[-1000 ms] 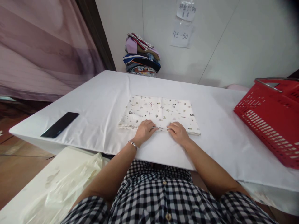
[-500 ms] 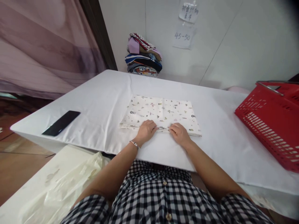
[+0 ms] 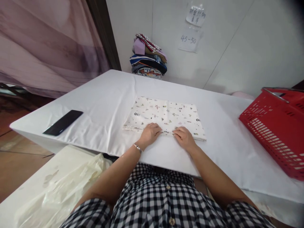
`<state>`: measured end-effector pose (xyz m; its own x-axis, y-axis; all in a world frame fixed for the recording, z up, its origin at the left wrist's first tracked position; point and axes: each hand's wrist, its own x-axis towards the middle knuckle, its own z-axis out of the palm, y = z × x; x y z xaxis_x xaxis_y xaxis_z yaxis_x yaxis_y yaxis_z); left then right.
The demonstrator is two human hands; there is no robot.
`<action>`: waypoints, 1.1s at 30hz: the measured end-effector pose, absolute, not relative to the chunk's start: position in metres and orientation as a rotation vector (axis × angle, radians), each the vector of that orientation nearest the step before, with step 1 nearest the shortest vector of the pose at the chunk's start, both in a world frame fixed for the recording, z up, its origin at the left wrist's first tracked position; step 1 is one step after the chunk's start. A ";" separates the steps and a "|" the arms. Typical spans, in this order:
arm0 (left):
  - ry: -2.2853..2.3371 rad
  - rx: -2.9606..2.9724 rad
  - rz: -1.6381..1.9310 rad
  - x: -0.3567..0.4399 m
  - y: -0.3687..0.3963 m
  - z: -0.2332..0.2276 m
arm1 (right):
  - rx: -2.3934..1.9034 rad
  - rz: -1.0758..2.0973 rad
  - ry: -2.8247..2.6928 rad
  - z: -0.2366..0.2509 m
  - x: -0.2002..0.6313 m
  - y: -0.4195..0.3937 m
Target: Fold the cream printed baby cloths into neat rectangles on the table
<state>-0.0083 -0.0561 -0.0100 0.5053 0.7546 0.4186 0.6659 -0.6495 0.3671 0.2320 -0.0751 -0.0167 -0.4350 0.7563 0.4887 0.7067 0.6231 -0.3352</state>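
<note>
Here both hands (image 3: 167, 136) seemingly pinch the folded cloth's (image 3: 166, 114) near edge.

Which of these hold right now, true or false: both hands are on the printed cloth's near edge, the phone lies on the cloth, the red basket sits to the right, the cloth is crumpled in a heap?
1. Both the left hand and the right hand rest on the near edge of the printed cloth. True.
2. The phone lies on the cloth. False: it lies apart, far left on the table.
3. The red basket sits to the right. True.
4. The cloth is crumpled. False: it lies flat, folded into a rectangle.
</note>
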 end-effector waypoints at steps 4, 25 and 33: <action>1.212 2.563 0.860 -0.010 -0.057 -0.009 | -1.158 0.199 -2.185 -0.014 0.233 -0.079; 1.168 2.452 0.949 -0.013 -0.054 -0.011 | -1.776 0.231 -1.708 -0.017 0.342 -0.113; 1.173 2.403 0.962 -0.013 -0.055 -0.010 | -1.628 0.142 -2.026 -0.003 0.329 -0.104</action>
